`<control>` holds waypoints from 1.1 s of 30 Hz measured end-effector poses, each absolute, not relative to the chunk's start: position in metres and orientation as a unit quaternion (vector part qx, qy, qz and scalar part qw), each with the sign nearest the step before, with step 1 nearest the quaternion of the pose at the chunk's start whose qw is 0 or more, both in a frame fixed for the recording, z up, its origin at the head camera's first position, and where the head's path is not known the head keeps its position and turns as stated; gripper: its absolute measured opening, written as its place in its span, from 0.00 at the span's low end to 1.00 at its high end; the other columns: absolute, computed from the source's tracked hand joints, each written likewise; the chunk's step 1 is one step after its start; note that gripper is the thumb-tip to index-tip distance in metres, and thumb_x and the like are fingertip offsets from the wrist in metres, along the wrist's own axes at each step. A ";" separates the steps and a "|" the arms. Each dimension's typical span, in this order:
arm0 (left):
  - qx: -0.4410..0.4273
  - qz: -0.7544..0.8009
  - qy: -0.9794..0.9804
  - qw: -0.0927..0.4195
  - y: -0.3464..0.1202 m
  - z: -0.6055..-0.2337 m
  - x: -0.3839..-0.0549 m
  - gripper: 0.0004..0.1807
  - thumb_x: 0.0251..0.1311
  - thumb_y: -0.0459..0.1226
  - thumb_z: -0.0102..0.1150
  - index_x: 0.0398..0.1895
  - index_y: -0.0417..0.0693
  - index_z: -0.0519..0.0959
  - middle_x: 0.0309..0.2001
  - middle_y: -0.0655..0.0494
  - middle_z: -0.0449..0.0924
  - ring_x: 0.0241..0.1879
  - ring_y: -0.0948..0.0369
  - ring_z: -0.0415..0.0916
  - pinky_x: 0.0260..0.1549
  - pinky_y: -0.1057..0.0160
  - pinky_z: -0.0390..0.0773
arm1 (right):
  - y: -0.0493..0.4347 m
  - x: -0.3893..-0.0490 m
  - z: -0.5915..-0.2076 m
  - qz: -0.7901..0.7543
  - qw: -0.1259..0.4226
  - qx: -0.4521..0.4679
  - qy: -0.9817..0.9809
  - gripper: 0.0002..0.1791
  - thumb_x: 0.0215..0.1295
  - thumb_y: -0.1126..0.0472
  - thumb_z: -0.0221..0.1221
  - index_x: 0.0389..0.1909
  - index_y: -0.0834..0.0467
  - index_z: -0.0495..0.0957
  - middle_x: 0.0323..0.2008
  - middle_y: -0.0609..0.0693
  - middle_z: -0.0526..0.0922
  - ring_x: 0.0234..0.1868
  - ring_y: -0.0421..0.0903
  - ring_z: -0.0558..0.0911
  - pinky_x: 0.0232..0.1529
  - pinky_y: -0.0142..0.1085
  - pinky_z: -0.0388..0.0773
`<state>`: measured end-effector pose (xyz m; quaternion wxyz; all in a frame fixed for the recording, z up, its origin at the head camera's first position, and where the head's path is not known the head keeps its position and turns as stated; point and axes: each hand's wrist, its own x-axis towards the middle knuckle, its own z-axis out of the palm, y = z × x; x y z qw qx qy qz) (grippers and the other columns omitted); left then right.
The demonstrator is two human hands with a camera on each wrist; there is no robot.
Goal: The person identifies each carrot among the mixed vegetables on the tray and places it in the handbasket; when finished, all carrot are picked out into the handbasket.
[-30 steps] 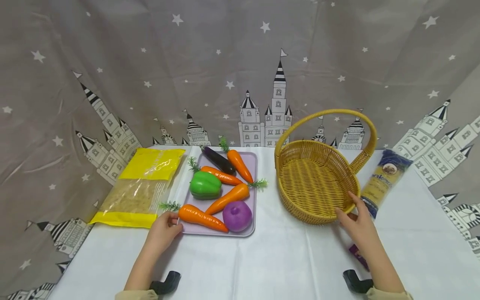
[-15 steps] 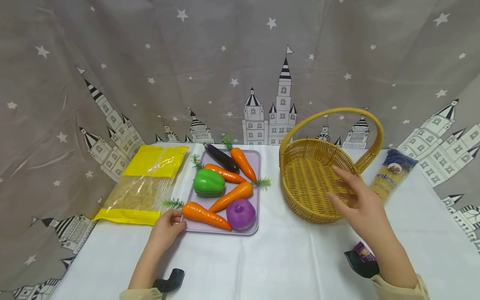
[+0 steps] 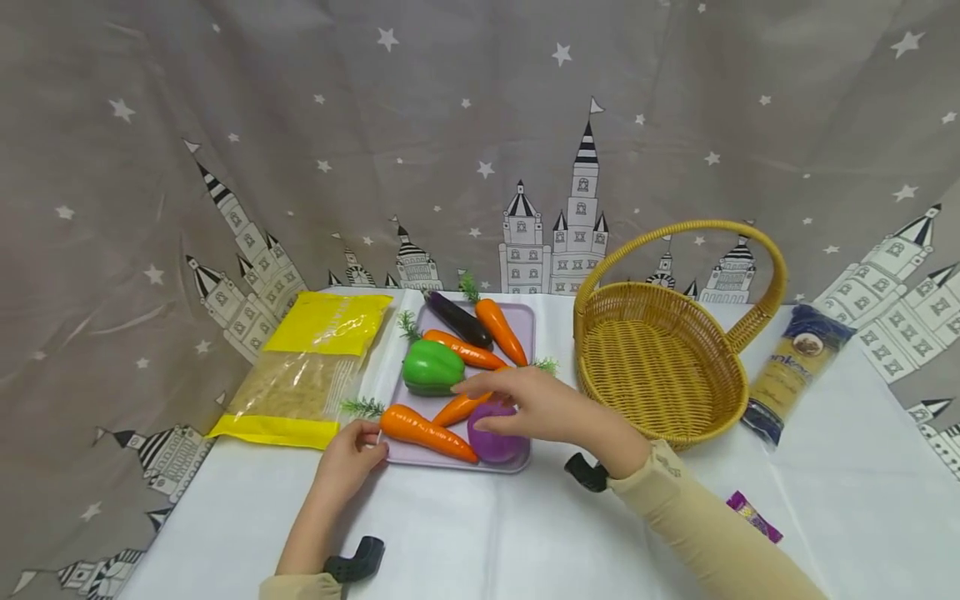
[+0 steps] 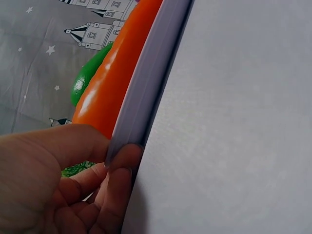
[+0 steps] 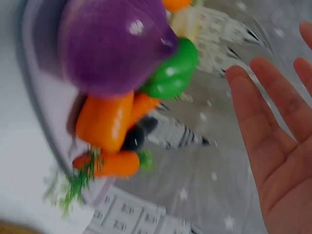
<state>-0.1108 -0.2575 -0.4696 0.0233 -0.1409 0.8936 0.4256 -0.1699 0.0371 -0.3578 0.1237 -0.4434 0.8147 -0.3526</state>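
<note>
Left hand (image 3: 351, 454) pinches lilac tray (image 3: 427, 406) at its near-left rim, thumb on top, a carrot (image 3: 427, 432) just beside. Right forearm (image 3: 712, 517) slants in from the right; right hand (image 3: 532, 403) poised over purple onion (image 3: 491, 446), fingers spread. Onion sits in tray's near-right corner.

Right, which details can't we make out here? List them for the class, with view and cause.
Head: thick end of one carrot, behind the right hand.
Head: lettering on the small packet, too small.
Left wrist: most of the green pepper, behind the front carrot.
Right wrist: part of the purple vegetable, cut off by the upper edge.
</note>
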 end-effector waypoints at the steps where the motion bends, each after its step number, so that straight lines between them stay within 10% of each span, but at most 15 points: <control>1: -0.141 0.425 0.894 0.022 -0.257 -0.470 -0.111 0.17 0.55 0.31 0.60 0.48 0.33 0.75 0.37 0.46 0.77 0.33 0.55 0.73 0.32 0.63 0.76 | 0.029 -0.172 -0.361 -0.340 0.125 -0.453 0.814 0.24 0.62 0.56 0.64 0.61 0.50 0.75 0.54 0.40 0.80 0.46 0.41 0.81 0.47 0.34 0.77; 33: -0.142 0.415 0.898 0.018 -0.257 -0.469 -0.108 0.17 0.55 0.32 0.60 0.47 0.33 0.74 0.34 0.48 0.76 0.30 0.56 0.72 0.29 0.63 0.74 | -0.052 -0.183 -0.411 -0.236 0.192 -0.453 0.838 0.23 0.57 0.56 0.68 0.55 0.47 0.80 0.47 0.37 0.81 0.41 0.39 0.76 0.48 0.28 0.71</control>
